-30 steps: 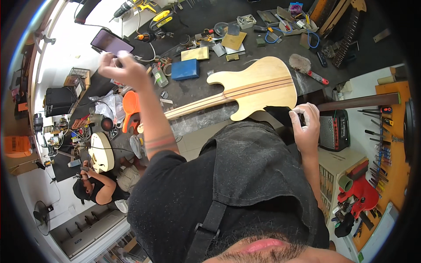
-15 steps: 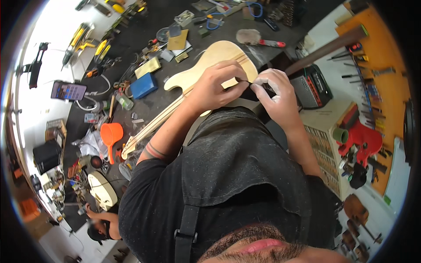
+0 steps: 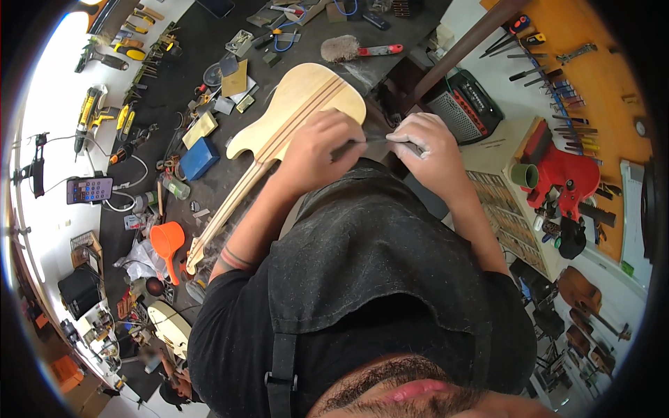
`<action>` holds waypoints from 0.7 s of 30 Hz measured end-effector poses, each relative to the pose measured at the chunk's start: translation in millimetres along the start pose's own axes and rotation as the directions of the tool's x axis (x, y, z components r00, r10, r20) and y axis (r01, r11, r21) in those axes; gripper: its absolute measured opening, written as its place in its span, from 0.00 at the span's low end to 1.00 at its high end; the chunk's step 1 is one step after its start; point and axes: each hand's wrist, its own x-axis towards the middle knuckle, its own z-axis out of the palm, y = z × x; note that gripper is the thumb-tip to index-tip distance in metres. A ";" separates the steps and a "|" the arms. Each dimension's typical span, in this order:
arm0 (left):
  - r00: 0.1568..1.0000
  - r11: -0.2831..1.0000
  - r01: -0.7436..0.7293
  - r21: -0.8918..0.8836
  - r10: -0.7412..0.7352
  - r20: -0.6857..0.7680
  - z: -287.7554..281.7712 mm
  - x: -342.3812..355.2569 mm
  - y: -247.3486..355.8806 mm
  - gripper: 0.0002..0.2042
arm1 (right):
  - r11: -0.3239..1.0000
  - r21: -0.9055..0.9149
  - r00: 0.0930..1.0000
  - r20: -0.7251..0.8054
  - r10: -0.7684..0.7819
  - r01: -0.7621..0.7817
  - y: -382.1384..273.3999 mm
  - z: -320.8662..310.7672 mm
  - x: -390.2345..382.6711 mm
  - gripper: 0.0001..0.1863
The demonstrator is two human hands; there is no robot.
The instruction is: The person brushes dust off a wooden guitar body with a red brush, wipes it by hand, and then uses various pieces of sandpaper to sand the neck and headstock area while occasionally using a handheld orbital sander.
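My left hand [image 3: 317, 150] is curled shut over one end of a thin dark metal blade [image 3: 369, 141], knuckles up, resting on the lower edge of the guitar body [image 3: 303, 104]. My right hand [image 3: 428, 150], dusty grey, is pinched closed on the blade's other end, w/ the strip bridging both fists right at the body's rim nearest me. Blade looks stiff, light, prob sharp-edged, so I judge the ends are the place to hold it, not the middle. The guitar is bare pale wood w/ darker centre stripes, lying flat on the dark workbench [image 3: 195, 83], neck [image 3: 223, 216] running down-left. It looks rigid and fairly heavy; bare wood dents easily, I reckon. Further out: blue block [image 3: 200, 158], orange funnel [image 3: 167, 240], brush [image 3: 348, 49], phone [image 3: 89, 189].
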 end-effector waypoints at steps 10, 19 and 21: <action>0.949 0.962 0.248 -0.118 -0.266 -0.171 59.6 -41.2 14.7 0.08 | 0.972 0.234 0.995 0.090 -0.042 0.020 45.8 -7.1 -18.0 0.06; 0.710 0.784 0.606 -0.134 -0.609 -0.354 88.2 -101.4 60.1 0.05 | 0.903 0.423 0.874 0.406 -0.269 0.081 27.8 47.1 19.9 0.05; 0.596 0.727 0.640 -0.248 -0.674 -0.437 87.1 -117.3 72.1 0.05 | 0.864 0.504 0.823 0.491 -0.286 -0.001 27.2 58.2 27.7 0.06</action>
